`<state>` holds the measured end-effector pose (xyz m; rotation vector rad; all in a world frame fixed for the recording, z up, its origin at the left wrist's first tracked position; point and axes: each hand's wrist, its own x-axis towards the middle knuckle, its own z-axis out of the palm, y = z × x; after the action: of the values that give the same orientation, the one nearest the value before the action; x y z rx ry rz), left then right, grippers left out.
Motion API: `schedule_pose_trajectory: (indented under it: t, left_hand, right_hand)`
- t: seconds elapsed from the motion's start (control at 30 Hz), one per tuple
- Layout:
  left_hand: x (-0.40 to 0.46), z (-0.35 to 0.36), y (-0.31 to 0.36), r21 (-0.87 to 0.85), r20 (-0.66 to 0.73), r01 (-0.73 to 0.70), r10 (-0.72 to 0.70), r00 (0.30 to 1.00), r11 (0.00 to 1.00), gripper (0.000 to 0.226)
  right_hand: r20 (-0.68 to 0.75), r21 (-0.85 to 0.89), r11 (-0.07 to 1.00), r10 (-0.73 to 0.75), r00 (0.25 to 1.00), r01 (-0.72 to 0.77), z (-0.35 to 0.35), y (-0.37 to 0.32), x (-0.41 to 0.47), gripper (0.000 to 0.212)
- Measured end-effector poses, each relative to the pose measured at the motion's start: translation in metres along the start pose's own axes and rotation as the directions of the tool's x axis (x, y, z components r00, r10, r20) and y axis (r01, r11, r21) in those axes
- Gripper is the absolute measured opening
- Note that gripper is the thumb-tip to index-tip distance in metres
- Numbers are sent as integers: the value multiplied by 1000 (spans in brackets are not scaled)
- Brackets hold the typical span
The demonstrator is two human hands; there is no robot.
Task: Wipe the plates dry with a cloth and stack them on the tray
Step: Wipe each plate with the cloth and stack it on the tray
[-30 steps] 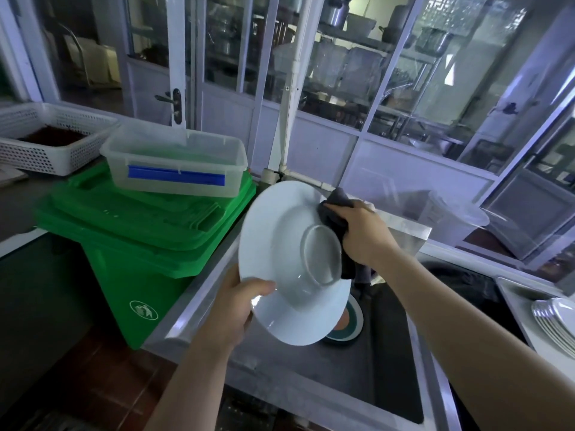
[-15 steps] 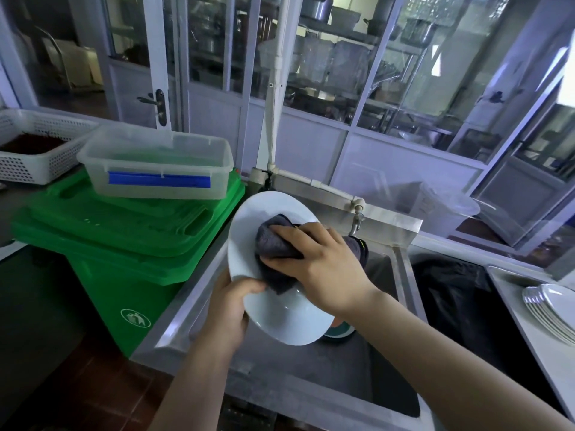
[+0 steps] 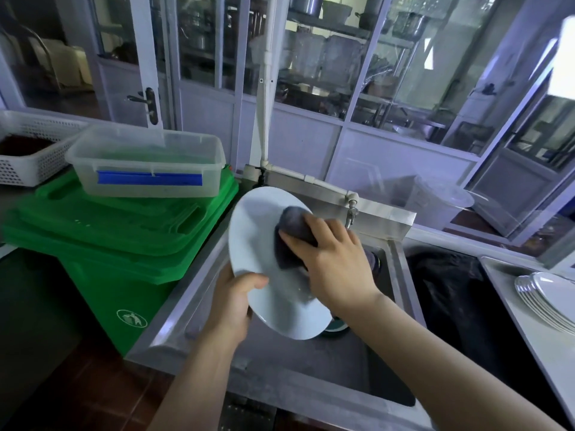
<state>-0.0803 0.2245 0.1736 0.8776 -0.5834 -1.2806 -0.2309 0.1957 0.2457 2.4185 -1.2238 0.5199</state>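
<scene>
While cloth (image 3: pixel 291 233) has shifted from rim to plate (image 3: pixel 264 244) centre | left hand (image 3: pixel 231 306) grips lower rim, plate tilted over sink (image 3: pixel 311 362) | right hand (image 3: pixel 334 262) presses cloth flat | wipe mid-way; stack (image 3: pixel 547 301) waits on tray (image 3: pixel 529 337), right.

Left hand (image 3: pixel 231 301) and right hand (image 3: pixel 334 262): bare, no gloves or rings visible. Forearms bare; sleeves apparently out of frame.

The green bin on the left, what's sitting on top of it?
A clear plastic box with a blue strip rests on the green bin's lid. The box looks empty, though its clouded walls hide the bottom.
</scene>
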Motion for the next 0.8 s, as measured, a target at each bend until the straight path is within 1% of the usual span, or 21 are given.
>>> schedule_pose_trajectory:
  t: [0.07,0.1,0.13,0.2,0.27,0.33,0.37,0.43,0.5,0.53,0.57,0.6,0.63,0.67,0.7,0.73,0.77,0.8]
  left_hand:
    - [-4,4,-2,-7,4,10,-10,1000,1000,47]
    - [-6,5,-2,-19,10,22,-22,1000,1000,49]
    - [-7,6,-3,-35,12,34,-34,999,999,53]
    - [-7,7,-4,-70,8,42,-41,999,997,61]
    - [-6,8,-5,-106,-17,51,-53,998,993,62]
    - [-4,7,-6,-168,-37,50,-57,998,984,59]
    - [-2,5,-6,-204,-37,40,-49,998,978,53]
    - [2,1,-4,-262,-51,30,-45,998,965,44]
    - [6,-3,-1,-287,-50,13,-29,998,958,44]
    - [6,-4,2,-293,-44,1,-14,999,956,46]
    - [6,-4,4,-300,-34,-11,0,999,954,46]
    - [6,-3,6,-311,-27,-23,16,1000,950,45]
    - [6,-1,8,-322,-15,-34,31,999,946,43]
    - [6,1,10,-331,-2,-42,44,999,943,40]
    - [7,5,11,-339,11,-51,58,998,940,39]
    - [7,9,12,-350,27,-62,76,997,935,39]
    - [7,13,14,-366,44,-73,95,995,928,39]
    - [7,18,15,-383,54,-79,108,993,921,40]
  right_hand:
    - [77,-26,994,108,991,-106,-2,1,12,48]
    - [108,-26,992,125,986,-122,-2,3,13,50]
    - [111,-5,993,117,987,-117,-3,4,12,52]
    - [27,66,996,50,998,-52,-7,5,4,52]
    - [-80,84,994,-69,994,76,-7,7,-9,49]
    - [-165,66,976,-196,967,209,-3,13,-25,42]
    - [-191,85,969,-211,959,231,-1,18,-33,39]
    - [-220,137,974,-149,964,182,4,31,-47,44]
    - [-164,244,970,27,986,14,11,45,-55,59]
    - [-109,333,936,160,981,-116,13,51,-57,67]
    - [-53,445,858,311,949,-257,16,56,-59,70]
    - [0,574,719,477,879,-391,18,59,-59,70]
    - [73,709,510,635,769,-488,19,62,-59,67]
    - [187,828,235,740,646,-509,19,64,-58,61]
    - [328,887,-58,779,534,-459,18,65,-57,50]
    - [469,872,-308,745,474,-380,17,67,-58,38]
    - [580,813,-508,654,486,-286,17,69,-58,29]
    - [645,725,-658,543,538,-205,14,69,-57,23]
